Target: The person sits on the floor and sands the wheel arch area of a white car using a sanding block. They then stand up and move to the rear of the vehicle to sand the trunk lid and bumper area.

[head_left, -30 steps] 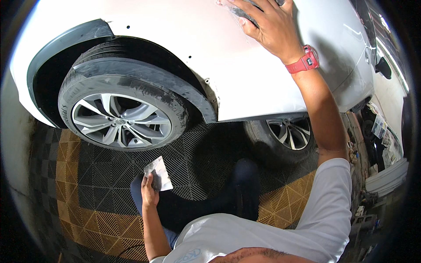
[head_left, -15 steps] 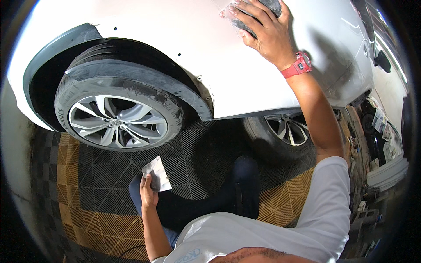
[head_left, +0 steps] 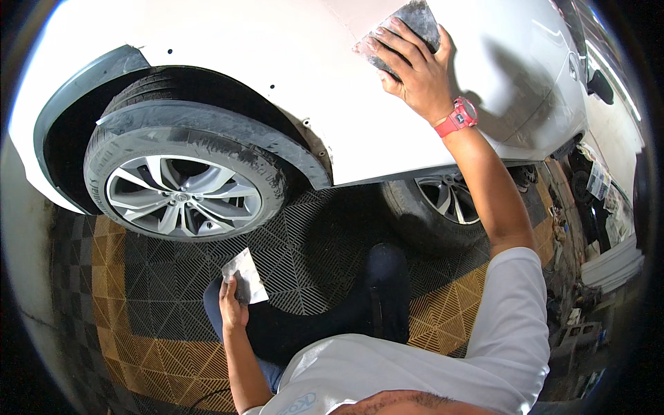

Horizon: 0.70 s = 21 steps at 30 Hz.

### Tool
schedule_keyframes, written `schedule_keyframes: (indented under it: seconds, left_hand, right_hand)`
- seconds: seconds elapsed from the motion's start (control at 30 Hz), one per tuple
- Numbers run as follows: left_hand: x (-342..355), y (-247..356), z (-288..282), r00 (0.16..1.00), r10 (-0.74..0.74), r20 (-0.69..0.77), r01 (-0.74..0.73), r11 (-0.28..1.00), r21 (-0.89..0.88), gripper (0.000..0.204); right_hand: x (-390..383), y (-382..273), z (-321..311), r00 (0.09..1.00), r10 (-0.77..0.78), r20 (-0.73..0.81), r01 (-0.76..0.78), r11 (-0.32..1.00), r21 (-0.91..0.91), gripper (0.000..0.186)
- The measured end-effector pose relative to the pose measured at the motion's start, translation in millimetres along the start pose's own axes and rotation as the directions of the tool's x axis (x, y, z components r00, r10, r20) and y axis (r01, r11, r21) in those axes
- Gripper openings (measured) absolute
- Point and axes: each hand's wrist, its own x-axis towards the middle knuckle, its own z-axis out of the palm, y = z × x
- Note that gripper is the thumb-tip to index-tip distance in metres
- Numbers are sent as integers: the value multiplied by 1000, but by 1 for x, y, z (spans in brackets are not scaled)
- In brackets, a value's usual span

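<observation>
My right hand [head_left: 418, 76] lies with fingers spread over a flat dark grey sanding sheet or pad [head_left: 417, 19], holding it against the white car body panel [head_left: 332, 90]. A pale, dusty patch shows on the panel beside its left edge. Low in front of my lap, my left hand [head_left: 234, 308] pinches a small rectangular sheet [head_left: 247, 268], whitish with a grey smudged area, between thumb and fingers. What the sheet is made of I cannot make out. A red watch [head_left: 458, 117] is on my right wrist.
Left of my right hand is the wheel arch with a silver alloy wheel [head_left: 181, 199]; its dark trim strip [head_left: 214, 117] hangs loose across the tyre. Another wheel [head_left: 449, 200] stands under the car. Black and tan ribbed tiles [head_left: 159, 353] cover the floor. Clutter lines the far right.
My right hand and the grey pad have slid slightly down the panel, so more of the pad's upper edge shows. The left hand keeps its sheet in nearly the same place.
</observation>
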Motion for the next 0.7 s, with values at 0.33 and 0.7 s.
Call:
schedule_keyframes:
  seconds: [0.33, 0.7]
  left_hand:
    - [1, 36, 105, 969, 216, 124, -173, 942, -289, 40]
    - [-31, 78, 252, 858, 507, 76, -463, 831, -309, 42]
  right_hand:
    - [-51, -13, -1, 987, 120, 108, -123, 992, 19, 53]
    - [-38, -193, -143, 875, 138, 465, -474, 43, 879, 48]
